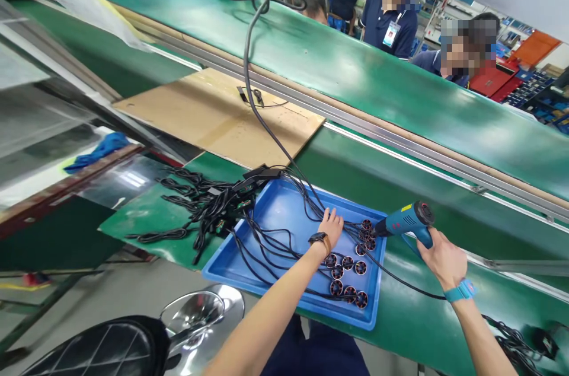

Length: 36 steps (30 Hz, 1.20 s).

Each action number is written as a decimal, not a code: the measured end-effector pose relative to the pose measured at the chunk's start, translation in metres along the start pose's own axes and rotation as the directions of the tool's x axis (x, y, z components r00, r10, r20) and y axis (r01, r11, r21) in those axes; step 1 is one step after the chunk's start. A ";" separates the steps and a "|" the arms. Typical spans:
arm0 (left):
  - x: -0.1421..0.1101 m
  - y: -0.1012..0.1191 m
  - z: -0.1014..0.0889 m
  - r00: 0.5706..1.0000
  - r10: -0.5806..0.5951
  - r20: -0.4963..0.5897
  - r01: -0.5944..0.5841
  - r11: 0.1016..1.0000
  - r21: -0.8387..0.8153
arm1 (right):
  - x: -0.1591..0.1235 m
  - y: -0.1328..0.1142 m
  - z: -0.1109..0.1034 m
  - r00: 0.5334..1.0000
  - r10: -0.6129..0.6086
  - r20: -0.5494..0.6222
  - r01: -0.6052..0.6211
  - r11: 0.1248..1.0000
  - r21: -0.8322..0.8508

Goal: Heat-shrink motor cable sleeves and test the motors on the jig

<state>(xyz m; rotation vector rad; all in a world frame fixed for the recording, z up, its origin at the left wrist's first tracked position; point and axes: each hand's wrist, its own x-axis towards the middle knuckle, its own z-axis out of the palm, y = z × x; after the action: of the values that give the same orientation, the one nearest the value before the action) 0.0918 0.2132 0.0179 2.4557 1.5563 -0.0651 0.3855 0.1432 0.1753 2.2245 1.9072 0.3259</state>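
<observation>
My right hand (442, 257) is wrapped around the handle of a blue heat gun (404, 220). Its dark nozzle points left at small round black parts (370, 244) in the tray's far right corner. Over the black cables (306, 195) that lead to these parts lies my left hand (331, 226), its fingers stretched out and slightly apart; whether it presses on them is unclear. More round parts (347, 263) with copper-coloured detail lie in groups nearer the front of the blue tray (284, 290), each on a cable.
Coiled cables with black ends (213, 204) are heaped left of the tray. A brown board (213, 115) lies behind, beside a raised green bench (355, 79). A thick cord (247, 50) hangs across. Several people sit or stand beyond. A black stool (106, 346) is at lower left.
</observation>
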 end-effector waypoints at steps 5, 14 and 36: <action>-0.036 -0.026 0.001 0.993 0.097 0.064 -0.096 0.995 -0.017 | 0.004 -0.001 0.007 1.000 0.002 0.002 -0.002 1.000 0.028; -0.110 -0.031 -0.007 0.979 0.147 -0.138 -0.167 0.975 -0.147 | 0.009 0.000 0.011 1.000 0.011 0.024 -0.011 0.999 0.041; -0.143 -0.040 -0.012 0.978 -0.006 -0.206 -0.040 0.975 -0.218 | 0.022 -0.019 -0.006 0.999 0.016 -0.039 -0.014 0.998 0.053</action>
<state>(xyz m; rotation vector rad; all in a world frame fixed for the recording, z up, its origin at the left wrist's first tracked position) -0.0068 0.1051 0.0457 2.3590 1.5277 0.3577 0.3685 0.1675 0.1762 2.2832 1.9415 0.3275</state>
